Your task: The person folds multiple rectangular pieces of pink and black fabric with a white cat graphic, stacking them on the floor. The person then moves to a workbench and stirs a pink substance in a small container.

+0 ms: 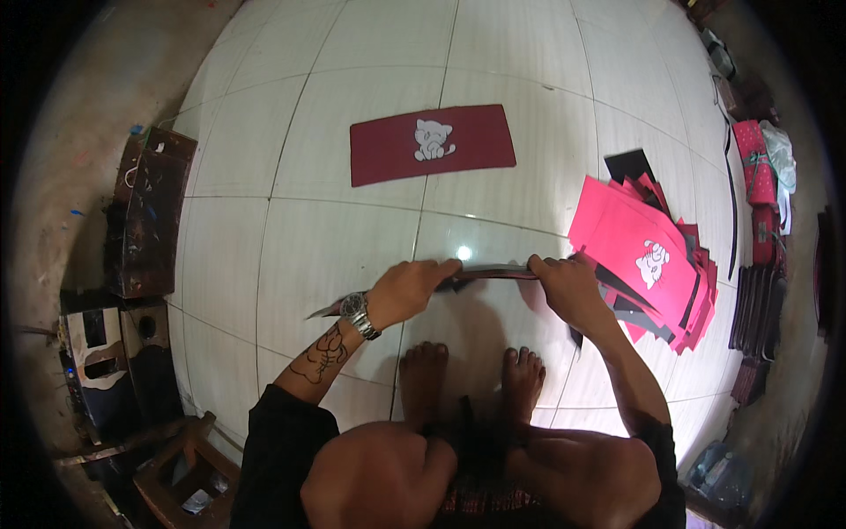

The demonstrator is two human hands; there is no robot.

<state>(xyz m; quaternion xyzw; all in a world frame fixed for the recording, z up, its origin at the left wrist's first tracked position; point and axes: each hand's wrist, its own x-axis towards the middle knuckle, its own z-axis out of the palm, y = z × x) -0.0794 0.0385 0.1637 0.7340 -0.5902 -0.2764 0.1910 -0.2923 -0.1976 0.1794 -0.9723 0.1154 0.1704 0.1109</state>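
Note:
Both my hands grip a thin, dark flexible sheet, held nearly edge-on above the floor in front of my feet. My left hand, with a metal watch at the wrist, pinches it left of the middle, and one end sticks out past that wrist. On the other side my right hand grips it with the thumb along the upper edge. Whether it is one sheet or several layers I cannot tell. Beyond my hands a maroon rectangular panel with a white cat print lies flat on the tiles.
Right of my right hand spreads a loose pile of pink, red and black sheets, the top one bearing a cat print. Along the right wall sit pink packages and stacked dark items. At left are a dark wooden box and a wooden stool.

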